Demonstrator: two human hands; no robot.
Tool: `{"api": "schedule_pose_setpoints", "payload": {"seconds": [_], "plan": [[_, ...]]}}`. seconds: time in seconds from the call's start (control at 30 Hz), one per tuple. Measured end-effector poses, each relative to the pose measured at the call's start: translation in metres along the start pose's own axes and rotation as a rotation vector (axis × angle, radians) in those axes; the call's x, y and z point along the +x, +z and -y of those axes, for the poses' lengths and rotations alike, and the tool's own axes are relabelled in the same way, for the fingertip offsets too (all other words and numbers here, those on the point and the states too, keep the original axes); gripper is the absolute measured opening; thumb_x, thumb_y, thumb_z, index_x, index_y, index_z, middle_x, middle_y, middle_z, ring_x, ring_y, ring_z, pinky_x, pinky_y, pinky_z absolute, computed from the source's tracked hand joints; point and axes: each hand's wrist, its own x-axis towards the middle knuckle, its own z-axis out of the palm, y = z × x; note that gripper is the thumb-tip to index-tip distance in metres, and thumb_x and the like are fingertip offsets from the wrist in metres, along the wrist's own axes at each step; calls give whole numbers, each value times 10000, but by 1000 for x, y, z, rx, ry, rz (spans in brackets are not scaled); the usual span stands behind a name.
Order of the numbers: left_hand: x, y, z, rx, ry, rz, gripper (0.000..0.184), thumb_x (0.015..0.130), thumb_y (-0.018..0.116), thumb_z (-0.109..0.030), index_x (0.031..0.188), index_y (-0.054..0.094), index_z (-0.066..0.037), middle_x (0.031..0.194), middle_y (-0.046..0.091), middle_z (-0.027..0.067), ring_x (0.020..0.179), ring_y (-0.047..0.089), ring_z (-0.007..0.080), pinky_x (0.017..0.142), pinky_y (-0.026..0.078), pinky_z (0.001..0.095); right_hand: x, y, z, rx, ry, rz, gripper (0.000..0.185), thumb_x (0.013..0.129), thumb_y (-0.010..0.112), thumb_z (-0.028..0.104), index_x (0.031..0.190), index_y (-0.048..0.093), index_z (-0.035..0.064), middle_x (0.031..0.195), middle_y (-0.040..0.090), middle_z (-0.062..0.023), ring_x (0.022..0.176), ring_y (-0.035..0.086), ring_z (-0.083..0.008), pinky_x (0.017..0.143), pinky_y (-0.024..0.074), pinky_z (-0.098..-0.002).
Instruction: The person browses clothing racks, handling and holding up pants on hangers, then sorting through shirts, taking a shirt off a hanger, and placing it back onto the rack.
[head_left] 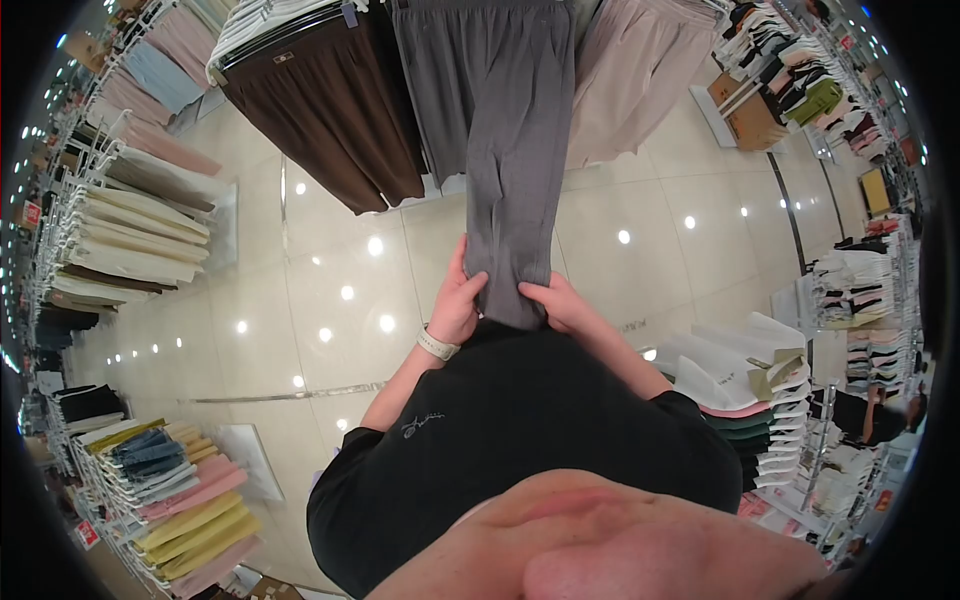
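Grey trousers point(515, 170) hang from a rack at the top of the head view, one leg pulled out toward my body. My left hand point(458, 302) grips the left edge of that leg near its hem, thumb on top. Opposite it, my right hand point(556, 300) pinches the right edge, also thumb on top. Between them the cloth is spread fairly flat, with a few creases, and its end lies close to my black shirt. The fingers underneath the fabric are partly hidden. A light-coloured watch band point(438, 344) circles my left wrist.
Brown trousers point(325, 110) and pale pink trousers point(640, 80) hang beside the grey pair. Racks of folded-over trousers point(140, 240) line the left. White tops point(740, 365) hang close on my right, with a cardboard box point(745, 110) farther off. Shiny tiles point(370, 290) cover the floor.
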Motion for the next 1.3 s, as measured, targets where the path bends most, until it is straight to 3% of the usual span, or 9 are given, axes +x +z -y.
{"api": "schedule_pose_setpoints", "payload": {"seconds": [0.13, 0.3, 0.4, 0.6, 0.8, 0.9, 1.0, 1.2, 1.3], "plan": [[0, -12, -4, 61, -18, -89, 633, 1025, 468, 12, 1613, 283, -132, 1298, 605, 89, 1114, 627, 154, 940, 538, 323, -1, -3, 3, 164, -48, -113, 288, 1022, 604, 84, 1292, 585, -15, 1170, 683, -91, 1014, 669, -194, 834, 559, -351], [4, -23, 4, 76, -14, -96, 542, 993, 495, 37, 1522, 436, -63, 1121, 614, 47, 973, 607, 111, 841, 531, 284, -2, 15, 36, 154, -188, -160, 230, 1022, 609, 84, 1244, 573, 40, 1040, 675, -58, 822, 630, -142, 666, 511, -314], [3, -23, 4, 154, 69, -55, 535, 951, 554, 47, 1477, 480, -18, 1105, 601, 34, 931, 581, 100, 841, 511, 269, 2, 13, 41, 114, -204, -149, 351, 1017, 623, 83, 1356, 532, 91, 1028, 674, -47, 778, 633, -123, 658, 517, -293], [5, -25, 7, 376, 178, -162, 492, 894, 600, 68, 1378, 547, 2, 1060, 590, 8, 887, 533, 77, 812, 467, 234, -7, 18, 49, -76, -335, -178, 517, 923, 682, -21, 1411, 523, 43, 1008, 661, -68, 795, 616, -125, 678, 508, -276], [5, -45, 12, 335, 135, -215, 110, 963, 616, -14, 1052, 567, -56, 872, 546, -30, 722, 489, 57, 628, 421, 229, -8, 25, 47, -474, -351, -104, 327, 875, 756, 41, 1181, 643, 38, 864, 612, -18, 742, 584, -110, 677, 496, -261], [5, -40, 8, 238, 108, -236, 125, 1013, 602, -82, 936, 505, -89, 785, 496, -46, 640, 458, 44, 551, 379, 229, -14, 34, 57, -1004, -575, -201, 198, 876, 770, 89, 1014, 636, 41, 811, 587, 20, 713, 560, -100, 657, 480, -274], [5, -44, 11, 241, 145, -249, 189, 1047, 584, -135, 898, 472, -106, 752, 471, -49, 608, 441, 38, 536, 370, 224, -8, 20, 45, -923, -454, -321, 180, 880, 771, 115, 925, 610, 50, 795, 570, 42, 691, 535, -84, 623, 442, -269], [2, -51, 5, 229, 222, -294, 195, 1044, 577, -111, 882, 468, -101, 770, 450, -42, 612, 425, 52, 564, 388, 228, -4, -1, 34, -383, -347, -246, 153, 912, 739, 94, 900, 596, 44, 766, 538, 49, 655, 495, -60, 593, 381, -235], [9, -62, 18, 400, 364, -324, 175, 996, 608, -48, 875, 485, -73, 836, 468, -18, 675, 447, 76, 613, 397, 234, -3, 2, 31, -256, -552, -351, 143, 933, 708, 68, 874, 581, 45, 742, 510, 60, 675, 498, -57, 605, 398, -242]]}}
